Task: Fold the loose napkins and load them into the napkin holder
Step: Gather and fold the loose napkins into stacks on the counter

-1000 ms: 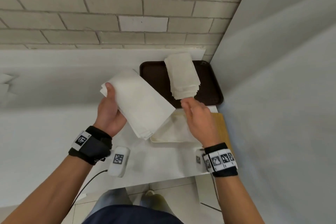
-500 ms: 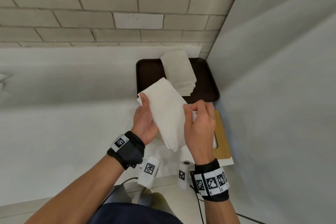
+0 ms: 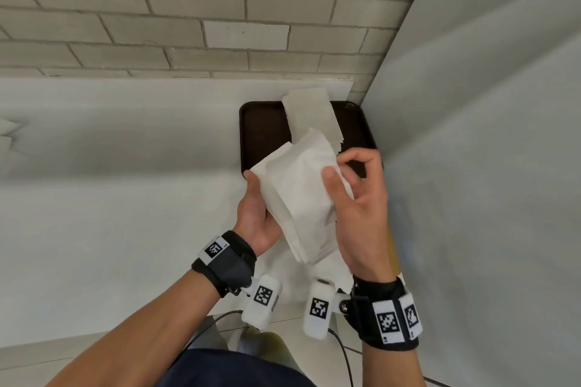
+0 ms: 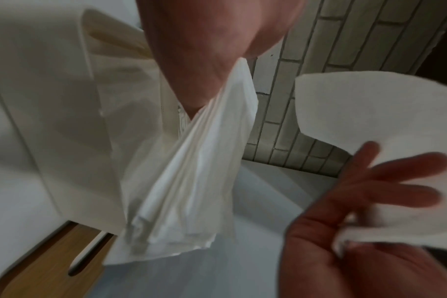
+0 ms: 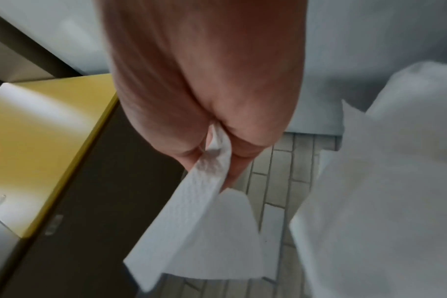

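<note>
My left hand (image 3: 261, 204) grips a thick stack of folded white napkins (image 3: 298, 198) from below, thumb on its left edge. In the left wrist view the stack (image 4: 191, 171) fans out under the palm. My right hand (image 3: 338, 166) pinches the top napkin between thumb and forefinger and lifts its right edge off the stack. That single napkin (image 5: 204, 231) hangs from the fingers in the right wrist view. The white napkin holder (image 4: 51, 121) lies under the hands, mostly hidden in the head view. Its wooden lid (image 4: 51, 262) lies beside it.
A second stack of loose napkins (image 3: 311, 116) lies on a dark brown tray (image 3: 261, 129) at the back, against the brick wall. A grey wall panel (image 3: 471, 166) closes the right side. The white table (image 3: 125, 198) stretches to the left.
The left hand brought the stack from the left to above the holder. The right hand came up to meet it, took hold of the top napkin, and now peels its edge away.
</note>
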